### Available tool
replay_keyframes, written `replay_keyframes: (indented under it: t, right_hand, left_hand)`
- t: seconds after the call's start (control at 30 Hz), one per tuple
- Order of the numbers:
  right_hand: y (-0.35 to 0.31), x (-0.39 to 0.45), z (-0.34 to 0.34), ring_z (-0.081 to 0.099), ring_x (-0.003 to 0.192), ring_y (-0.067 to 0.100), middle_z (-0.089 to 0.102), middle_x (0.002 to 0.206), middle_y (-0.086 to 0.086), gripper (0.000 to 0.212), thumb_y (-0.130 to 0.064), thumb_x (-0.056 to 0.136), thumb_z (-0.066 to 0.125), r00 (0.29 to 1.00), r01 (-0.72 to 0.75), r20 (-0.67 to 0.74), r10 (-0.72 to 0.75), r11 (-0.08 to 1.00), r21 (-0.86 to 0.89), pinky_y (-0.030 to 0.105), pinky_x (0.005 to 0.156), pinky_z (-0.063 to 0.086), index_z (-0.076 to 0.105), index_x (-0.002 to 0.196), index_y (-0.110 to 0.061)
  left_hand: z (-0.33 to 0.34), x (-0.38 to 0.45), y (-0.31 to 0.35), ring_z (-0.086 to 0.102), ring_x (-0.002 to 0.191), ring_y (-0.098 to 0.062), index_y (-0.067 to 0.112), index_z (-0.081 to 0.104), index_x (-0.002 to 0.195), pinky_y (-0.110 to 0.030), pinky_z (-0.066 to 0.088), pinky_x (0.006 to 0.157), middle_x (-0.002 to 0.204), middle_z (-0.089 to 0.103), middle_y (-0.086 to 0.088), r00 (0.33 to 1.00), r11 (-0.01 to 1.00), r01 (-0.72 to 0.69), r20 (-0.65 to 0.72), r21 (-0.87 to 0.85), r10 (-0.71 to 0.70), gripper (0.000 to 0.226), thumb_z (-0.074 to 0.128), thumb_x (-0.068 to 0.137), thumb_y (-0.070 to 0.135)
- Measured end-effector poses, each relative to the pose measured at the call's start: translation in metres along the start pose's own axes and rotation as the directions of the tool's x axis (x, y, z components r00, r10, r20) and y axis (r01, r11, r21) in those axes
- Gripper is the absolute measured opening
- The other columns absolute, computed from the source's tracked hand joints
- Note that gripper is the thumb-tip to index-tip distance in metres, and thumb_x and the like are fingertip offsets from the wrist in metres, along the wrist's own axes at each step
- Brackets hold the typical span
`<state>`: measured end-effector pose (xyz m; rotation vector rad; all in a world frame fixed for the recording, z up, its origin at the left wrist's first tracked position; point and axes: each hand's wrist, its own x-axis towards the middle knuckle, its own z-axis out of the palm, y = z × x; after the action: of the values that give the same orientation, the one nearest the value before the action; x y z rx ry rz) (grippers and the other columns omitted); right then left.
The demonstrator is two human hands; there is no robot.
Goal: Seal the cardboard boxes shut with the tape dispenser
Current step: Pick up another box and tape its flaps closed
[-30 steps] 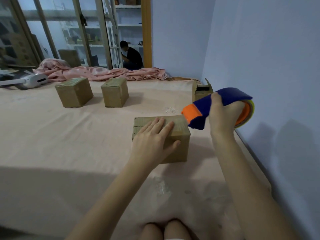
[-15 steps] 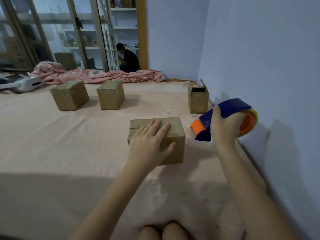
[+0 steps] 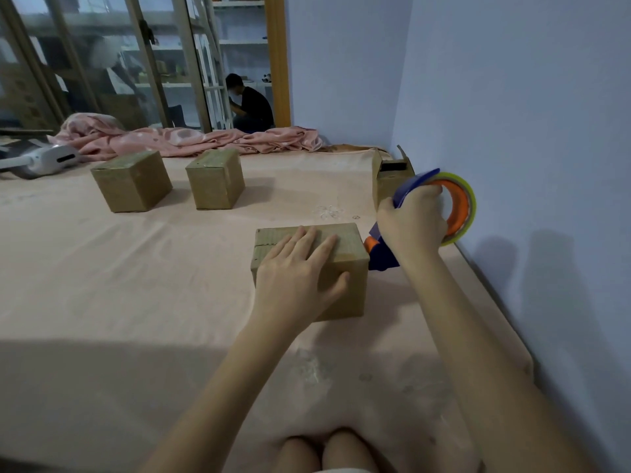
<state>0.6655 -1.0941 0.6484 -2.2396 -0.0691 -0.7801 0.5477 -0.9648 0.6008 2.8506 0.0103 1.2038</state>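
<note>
A small cardboard box (image 3: pixel 348 244) sits in front of me on the pink sheet. My left hand (image 3: pixel 297 271) lies flat on its top, fingers straight, thumb down the near face. My right hand (image 3: pixel 413 223) grips the blue and orange tape dispenser (image 3: pixel 457 206), tilted nose-down with its front end against the box's right side. Two closed boxes stand farther back: one on the left (image 3: pixel 131 180), one in the middle (image 3: pixel 215 179). A fourth box (image 3: pixel 387 180) with raised flaps stands by the wall, partly hidden behind the dispenser.
The blue wall (image 3: pixel 512 131) runs close along the right. A crumpled pink blanket (image 3: pixel 191 138) lies across the far edge, with a white device (image 3: pixel 51 158) at the far left. A person sits beyond the glass doors (image 3: pixel 249 107). My knees (image 3: pixel 327 452) show at the bottom.
My right hand has lowered the dispenser from above the box's right end and tipped it nose-down against the box's right side. My left hand stays pressed on the top.
</note>
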Motion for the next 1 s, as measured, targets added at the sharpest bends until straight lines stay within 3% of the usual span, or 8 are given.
replay_keyframes:
  t: [0.27,0.4,0.57,0.7,0.8,0.93,1.0]
  right_hand:
    - [0.002,0.003,0.005,0.052,0.070,0.020,0.054,0.082,0.005,0.029,-0.022,0.086,0.056,0.987,-0.037,0.155,0.047,0.997,-0.067,0.034,0.065,0.048,0.047,0.106,-0.003]
    - [0.004,0.008,0.005,0.045,0.063,0.016,0.046,0.070,0.000,0.028,-0.023,0.085,0.056,0.979,-0.022,0.200,0.048,0.991,-0.133,0.033,0.063,0.040,0.048,0.103,-0.003]
    - [0.021,0.019,-0.005,0.045,0.056,0.018,0.045,0.065,0.004,0.022,-0.016,0.078,0.054,0.898,-0.006,0.417,0.141,0.952,-0.308,0.028,0.053,0.037,0.046,0.094,-0.003]
    - [0.040,0.013,-0.011,0.052,0.060,0.020,0.049,0.064,0.002,0.026,-0.032,0.085,0.057,0.955,-0.017,0.295,0.037,0.997,-0.070,0.026,0.048,0.035,0.051,0.088,-0.007]
    - [0.041,0.014,-0.020,0.052,0.059,0.018,0.050,0.062,-0.002,0.035,-0.047,0.085,0.056,0.991,0.090,0.108,-0.083,0.994,-0.057,0.029,0.051,0.040,0.050,0.078,-0.013]
    - [0.040,0.017,-0.025,0.046,0.062,0.013,0.051,0.069,-0.005,0.024,-0.040,0.087,0.056,0.974,0.228,0.006,-0.228,0.972,-0.063,0.022,0.050,0.029,0.047,0.083,-0.018]
    - [0.042,0.016,-0.023,0.049,0.068,0.013,0.058,0.079,-0.001,0.025,-0.038,0.088,0.058,0.965,0.262,-0.011,-0.263,0.965,-0.028,0.021,0.053,0.031,0.054,0.091,-0.013]
  left_hand:
    - [-0.003,-0.004,0.002,0.060,0.113,-0.031,0.013,0.068,0.116,-0.044,0.049,0.095,0.120,0.064,-0.016,1.000,1.000,0.000,-0.008,-0.010,0.000,0.052,0.074,0.074,0.042]
    - [-0.004,-0.003,0.002,0.061,0.113,-0.031,0.014,0.068,0.116,-0.042,0.048,0.095,0.120,0.064,-0.016,1.000,1.000,-0.003,-0.005,0.001,0.003,0.052,0.074,0.074,0.043]
    - [-0.004,-0.002,0.001,0.060,0.114,-0.030,0.014,0.067,0.118,-0.043,0.047,0.096,0.121,0.064,-0.015,1.000,1.000,0.008,0.022,0.007,-0.009,0.053,0.072,0.075,0.045]
    - [-0.004,0.001,0.003,0.059,0.115,-0.030,0.014,0.068,0.117,-0.043,0.048,0.096,0.120,0.064,-0.015,0.999,1.000,0.027,0.048,-0.015,-0.026,0.052,0.063,0.077,0.047]
    - [-0.006,0.000,0.003,0.059,0.116,-0.031,0.014,0.067,0.118,-0.043,0.046,0.098,0.121,0.064,-0.015,0.998,0.999,0.027,0.060,-0.018,-0.026,0.053,0.063,0.077,0.046]
    - [-0.009,0.000,0.004,0.057,0.118,-0.031,0.014,0.065,0.120,-0.043,0.043,0.100,0.124,0.062,-0.016,0.995,0.998,0.049,0.089,-0.027,-0.047,0.053,0.069,0.076,0.044]
    - [-0.013,0.003,0.007,0.054,0.122,-0.030,0.016,0.063,0.122,-0.040,0.041,0.102,0.128,0.060,-0.014,0.990,0.997,0.071,0.128,-0.032,-0.067,0.054,0.067,0.077,0.046]
